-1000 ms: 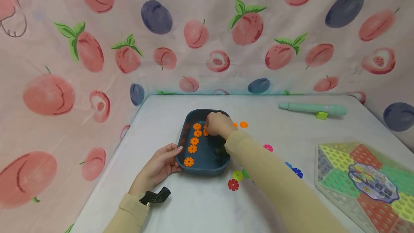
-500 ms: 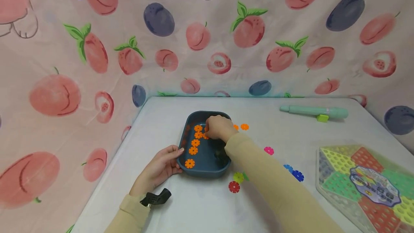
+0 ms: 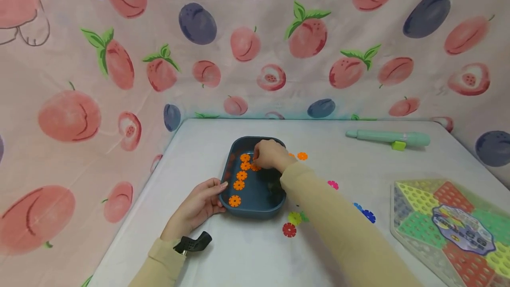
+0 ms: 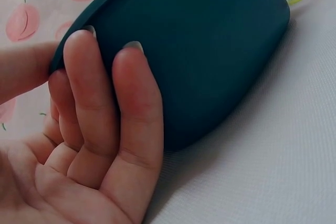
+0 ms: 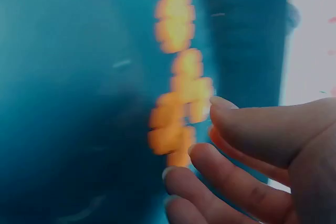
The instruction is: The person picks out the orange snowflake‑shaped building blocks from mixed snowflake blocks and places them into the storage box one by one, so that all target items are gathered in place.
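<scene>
My left hand (image 3: 201,205) holds the dark blue-green tray (image 3: 255,209) by its near left side. In the left wrist view, the fingers (image 4: 136,103) lie curled against the tray's outer wall and the thumb goes over the rim. Inside, several orange flower-shaped plastic discs (image 3: 239,185) form a rough line along the left part of the floor. My right hand (image 3: 271,154) reaches into the far end, fingertips right at the discs. The right wrist view is blurred: thumb (image 5: 252,129) and fingers lie beside orange discs (image 5: 176,24), and I cannot tell if one is pinched.
More discs lie on the white table (image 3: 191,154): orange (image 3: 302,156), pink (image 3: 333,184), blue (image 3: 368,216), yellow-green (image 3: 295,218) and red (image 3: 289,230). A clear patterned box (image 3: 442,225) sits at the right. Behind it is a pale green stick-like object (image 3: 390,137) with a lime block (image 3: 399,145).
The right hand stays at the tray's far end with slight finger movement. An orange disc by its fingertips has shifted slightly towards me. The left hand keeps its hold; the head view shifts a little.
</scene>
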